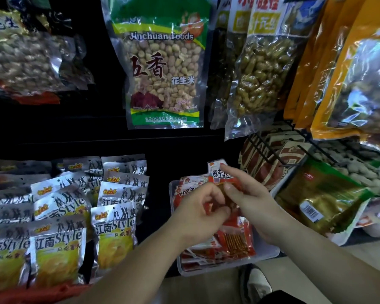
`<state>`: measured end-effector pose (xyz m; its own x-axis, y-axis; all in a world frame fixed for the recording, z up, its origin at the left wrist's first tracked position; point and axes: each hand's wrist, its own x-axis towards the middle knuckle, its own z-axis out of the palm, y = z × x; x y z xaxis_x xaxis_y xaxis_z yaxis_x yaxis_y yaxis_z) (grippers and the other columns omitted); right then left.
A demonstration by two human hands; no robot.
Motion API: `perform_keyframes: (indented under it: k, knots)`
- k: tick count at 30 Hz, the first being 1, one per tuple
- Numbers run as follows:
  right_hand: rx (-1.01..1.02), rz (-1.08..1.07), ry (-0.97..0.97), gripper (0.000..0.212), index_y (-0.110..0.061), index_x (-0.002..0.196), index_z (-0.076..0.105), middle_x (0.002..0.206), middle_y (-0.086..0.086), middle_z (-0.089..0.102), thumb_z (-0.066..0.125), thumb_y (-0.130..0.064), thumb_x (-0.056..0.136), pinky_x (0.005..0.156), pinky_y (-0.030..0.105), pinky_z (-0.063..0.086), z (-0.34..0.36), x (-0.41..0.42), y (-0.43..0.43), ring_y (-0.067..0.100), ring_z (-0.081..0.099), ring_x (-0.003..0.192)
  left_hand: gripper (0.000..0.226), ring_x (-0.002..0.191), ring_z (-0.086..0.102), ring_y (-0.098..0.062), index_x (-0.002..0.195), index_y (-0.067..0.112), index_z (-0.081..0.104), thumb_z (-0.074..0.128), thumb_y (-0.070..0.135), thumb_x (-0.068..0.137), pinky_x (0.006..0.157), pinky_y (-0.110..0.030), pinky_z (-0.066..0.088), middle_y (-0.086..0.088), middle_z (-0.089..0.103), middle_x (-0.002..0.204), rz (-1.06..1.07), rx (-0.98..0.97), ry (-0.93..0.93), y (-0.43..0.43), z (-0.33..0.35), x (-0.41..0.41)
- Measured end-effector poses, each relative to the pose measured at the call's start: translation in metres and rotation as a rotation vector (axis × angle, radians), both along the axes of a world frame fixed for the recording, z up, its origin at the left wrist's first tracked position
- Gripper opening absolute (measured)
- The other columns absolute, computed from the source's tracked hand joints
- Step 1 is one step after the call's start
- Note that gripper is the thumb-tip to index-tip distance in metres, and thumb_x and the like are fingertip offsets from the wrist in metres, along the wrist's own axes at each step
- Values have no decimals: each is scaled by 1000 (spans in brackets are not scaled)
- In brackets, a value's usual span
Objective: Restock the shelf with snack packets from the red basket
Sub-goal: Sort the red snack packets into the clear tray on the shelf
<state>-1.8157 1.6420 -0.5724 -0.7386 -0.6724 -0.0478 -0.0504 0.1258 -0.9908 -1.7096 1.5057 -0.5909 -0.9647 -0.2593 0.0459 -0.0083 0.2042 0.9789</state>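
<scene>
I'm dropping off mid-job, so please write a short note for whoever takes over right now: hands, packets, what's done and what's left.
Left hand: grips the lower end of a small bunch of red packets.
Right hand: pinches the same bunch; the top packet sticks up past its fingers.
Both hands are above the clear tray on the shelf.
Done: the tray holds a layer of stocked packets.
Left: set the held bunch into the tray, then fetch more.
Red basket: not plainly in view.
</scene>
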Motion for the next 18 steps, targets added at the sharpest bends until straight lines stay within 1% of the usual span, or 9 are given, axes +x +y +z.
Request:
perform_keyframes:
  k: [2,3,5,7,10,11,13,15,18]
  knots:
    - [7,-40,30,58,-59,137,57,123,14,70,52,-9,108,102,56,54,-4,-8,8,54,58,117,22,83,68,-5,92,36,62,70,15,97,68,-24,58,11,70,99,55,11,-12,-4,0,1]
    - [10,-14,30,65,-59,142,52,121,13,72,49,-3,108,102,64,52,-4,-11,12,58,55,117,22,85,67,-3,96,37,63,71,16,96,69,-26,60,10,69,102,129,0,-4,-9,-1,1]
    - [21,82,15,76,-62,148,40,131,-9,71,47,2,108,105,56,51,-2,-14,18,34,66,120,27,90,65,2,107,38,63,77,20,93,63,-16,55,11,63,114,266,47,-2,-19,-2,1]
    - [44,179,-8,84,-67,149,34,145,-26,59,49,4,106,111,40,46,2,-11,21,9,59,133,43,98,63,2,121,46,62,81,25,89,64,-9,52,17,59,124,287,164,-48,-25,-4,2]
    - [83,219,-50,85,-68,144,42,148,-37,47,54,6,103,112,27,49,0,-12,21,1,39,145,48,107,68,-8,118,50,70,80,13,90,77,-21,58,9,70,122,199,314,-53,-29,-8,4]
    - [83,216,-70,78,-64,142,49,149,-34,48,57,3,103,111,25,48,-1,-12,21,0,40,145,45,104,71,-9,112,46,75,78,6,91,77,-22,60,7,74,119,179,313,-26,-29,-10,4]
    - [89,202,-114,57,-53,138,60,148,-16,59,63,-8,103,114,41,48,-5,-13,20,12,54,139,42,101,74,-10,107,40,78,75,1,92,78,-23,61,7,76,116,177,283,17,-26,-9,4]
    - [99,156,-120,46,-48,133,65,139,-6,67,64,-13,103,112,50,49,-6,-14,19,18,63,130,44,102,74,-12,112,43,76,77,5,90,80,-26,62,7,75,119,215,307,19,-24,-7,3]
    - [48,11,-110,44,-39,136,65,141,-1,66,63,-10,103,115,57,45,-10,-19,19,26,58,135,66,107,72,-12,129,54,62,84,11,85,88,-31,61,10,69,126,233,320,-41,-27,-7,4]
